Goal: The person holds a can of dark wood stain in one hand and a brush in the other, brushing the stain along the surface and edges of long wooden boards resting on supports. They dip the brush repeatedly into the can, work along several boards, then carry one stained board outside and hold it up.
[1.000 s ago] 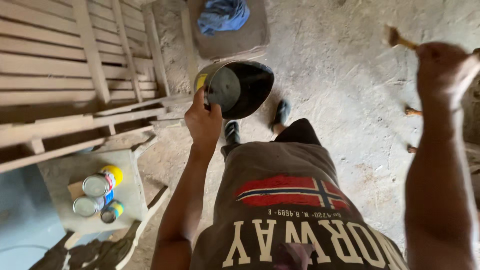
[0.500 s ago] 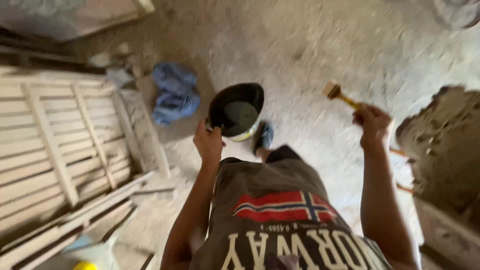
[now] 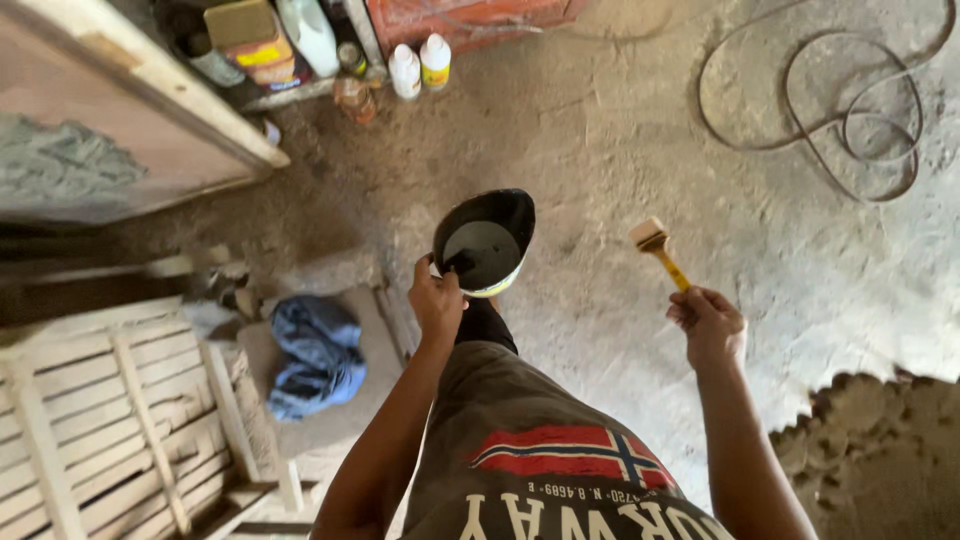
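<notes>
Black bowl (image 3: 487, 243) with dark liquid, gripped at its near rim by left hand (image 3: 437, 300), held out over dusty floor (image 3: 620, 150). Right hand (image 3: 708, 322) closed on yellow-handled paintbrush (image 3: 658, 250), bristles up, right of bowl, apart. Blue cloth (image 3: 315, 355) and slatted wooden frame (image 3: 110, 420) left of left hand. Cable coil (image 3: 830, 110) beyond right hand.

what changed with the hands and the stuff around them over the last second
The right hand came down from high at the right edge to chest height, brush now pointing up in plain view. The view swung: the blue cloth and slatted wooden frame slid to the lower left, while bottles and a coiled cable appeared. The left hand kept its grip on the dark bowl.
</notes>
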